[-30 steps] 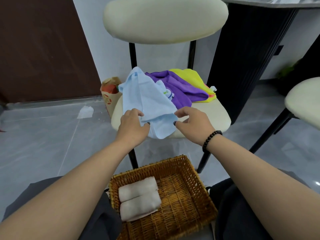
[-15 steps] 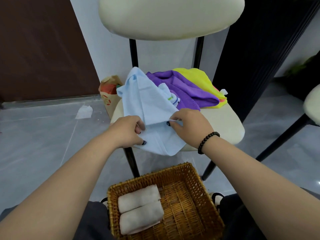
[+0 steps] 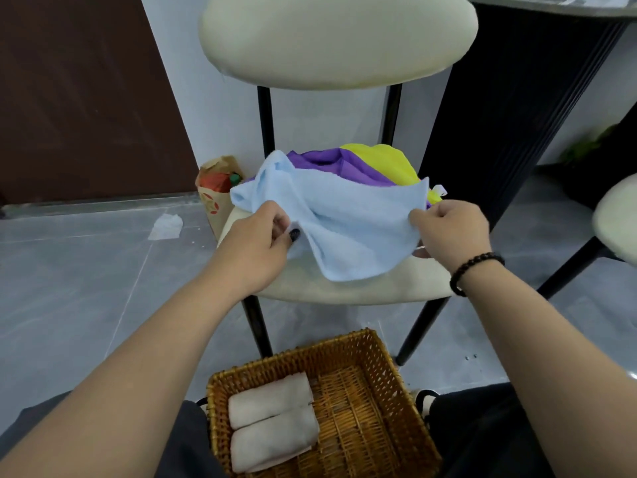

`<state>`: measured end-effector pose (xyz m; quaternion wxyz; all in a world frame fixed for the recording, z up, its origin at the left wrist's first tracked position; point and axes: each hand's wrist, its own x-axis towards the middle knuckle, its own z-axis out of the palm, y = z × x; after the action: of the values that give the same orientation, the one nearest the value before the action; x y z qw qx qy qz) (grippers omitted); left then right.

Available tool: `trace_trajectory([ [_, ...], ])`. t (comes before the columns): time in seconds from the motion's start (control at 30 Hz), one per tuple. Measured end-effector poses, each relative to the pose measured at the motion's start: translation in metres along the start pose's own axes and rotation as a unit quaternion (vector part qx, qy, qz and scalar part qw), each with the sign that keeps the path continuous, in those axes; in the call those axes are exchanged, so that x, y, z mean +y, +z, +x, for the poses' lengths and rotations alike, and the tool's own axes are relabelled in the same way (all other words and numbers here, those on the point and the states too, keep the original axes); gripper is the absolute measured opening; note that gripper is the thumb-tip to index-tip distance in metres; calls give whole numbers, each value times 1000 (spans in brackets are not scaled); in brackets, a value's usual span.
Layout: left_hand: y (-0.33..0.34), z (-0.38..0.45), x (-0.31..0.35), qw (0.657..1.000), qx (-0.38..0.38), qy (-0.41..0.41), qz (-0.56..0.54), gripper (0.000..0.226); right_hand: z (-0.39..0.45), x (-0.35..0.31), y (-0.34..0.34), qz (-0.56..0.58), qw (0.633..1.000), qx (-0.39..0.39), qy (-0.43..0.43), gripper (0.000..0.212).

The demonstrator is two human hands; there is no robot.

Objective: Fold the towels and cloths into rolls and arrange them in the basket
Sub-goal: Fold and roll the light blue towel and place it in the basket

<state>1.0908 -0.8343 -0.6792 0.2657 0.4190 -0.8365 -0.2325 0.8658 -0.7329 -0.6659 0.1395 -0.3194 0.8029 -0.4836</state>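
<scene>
Both hands are up at the chair seat, each pinching the blue towel; left hand (image 3: pixel 256 246) has thumb and fingers curled on the towel's left edge, dark nail showing; right hand (image 3: pixel 448 232), w/ a bead bracelet (image 3: pixel 474 270) on the wrist, is fisted round the right corner; from my end I see the blue towel (image 3: pixel 348 219) stretched between them, sagging in the middle, its lower edge draped over the chair seat (image 3: pixel 344 288); behind it on the seat lie a purple cloth (image 3: pixel 331 163) and a yellow cloth (image 3: pixel 382 158), partly covered by the blue one. Basket (image 3: pixel 389 367) sits low in view between the knees, nearer me than the chair; two white rolls (image 3: pixel 272 422) lie side by side, touching, against its left wall; rest of the basket floor is bare wicker. Paper bag (image 3: pixel 215 188) stands on the floor left of the chair, w/ a crumpled tissue (image 3: pixel 167 225) near it on the tiles.
</scene>
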Motion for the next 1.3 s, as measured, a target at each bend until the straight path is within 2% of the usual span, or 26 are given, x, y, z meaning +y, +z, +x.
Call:
trace_trajectory([
  [0.07, -1, -6, 9, 997, 40, 16, -60, 3, -13, -2, 7, -72, 992, 10, -102, 11],
  [0.13, 1, -9, 14, 993, 65, 33, -97, 2, -27, -8, 14, -26, 980, -13, -197, 16],
  [0.2, 4, -10, 16, 989, 80, 50, -117, 5, -41, -19, 17, 73, 973, -95, -199, 5],
  [0.27, 7, -8, 19, 985, 78, 66, -142, 5, -51, -25, 19, 123, 958, -180, -187, 11],
  [0.37, 12, -5, 19, 979, 56, 70, -183, 7, -54, -25, 23, 128, 951, -209, -190, 18],
  [0.47, 16, -3, 21, 974, 44, 82, -209, 14, -48, -25, 25, 152, 954, -191, -173, 14],
  [0.57, 17, -6, 23, 972, 28, 94, -212, 16, -40, -28, 23, 222, 955, -161, -113, 12],
  [0.67, 17, -7, 21, 985, -34, 98, -141, 45, -33, -31, 19, 271, 953, -121, -63, 17],
  [0.73, 17, -8, 18, 988, -60, 92, -105, 56, -29, -33, 14, 280, 954, -98, -49, 19],
  [0.9, 6, -3, 5, 996, -53, 63, -34, 45, -1, -25, -13, 275, 961, 34, -10, 20],
  [0.97, 0, 0, -3, 998, -41, 43, -11, 39, 10, -18, -26, 231, 968, 102, 0, 13],
  [1.03, -1, 2, -7, 999, -16, 42, 0, 38, 13, -12, -33, 159, 977, 138, -40, 7],
  [1.1, 2, 0, -6, 998, 5, 57, -16, 36, 4, -12, -31, 79, 982, 92, -147, 18],
  [1.17, 8, -3, -1, 995, 10, 80, -54, 28, -9, -13, -20, 1, 968, -25, -248, 35],
  [1.23, 14, -5, 6, 991, 8, 99, -93, 24, -22, -13, -9, -61, 945, -147, -287, 48],
  [1.3, 17, -6, 14, 987, 14, 115, -112, 26, -30, -10, -1, -120, 925, -214, -289, 47],
])
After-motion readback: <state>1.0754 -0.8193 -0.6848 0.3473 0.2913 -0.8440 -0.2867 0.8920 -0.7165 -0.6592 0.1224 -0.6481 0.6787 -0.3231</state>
